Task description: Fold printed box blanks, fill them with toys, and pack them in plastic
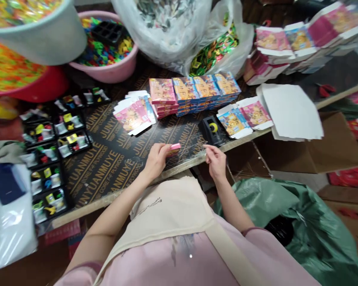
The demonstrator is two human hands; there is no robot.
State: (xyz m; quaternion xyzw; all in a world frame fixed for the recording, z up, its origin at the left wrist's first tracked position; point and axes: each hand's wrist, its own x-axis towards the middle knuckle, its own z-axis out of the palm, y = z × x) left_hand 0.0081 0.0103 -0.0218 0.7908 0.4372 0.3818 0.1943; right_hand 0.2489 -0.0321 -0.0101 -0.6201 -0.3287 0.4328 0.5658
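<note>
Taping seemed the step: over the table (103,157), the left hand (156,160) pinched a pink box (175,147); the right hand (216,159) curled near the tape dispenser (210,131), any pinch unclear. Next likely called for steadying the box.

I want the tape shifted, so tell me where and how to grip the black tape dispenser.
Probably pinch the black tape dispenser across its long sides, coming from the front of the table: its narrow end points that way, near the right hand, while stacked boxes stand behind and flat cartons lie close on its right.
</note>
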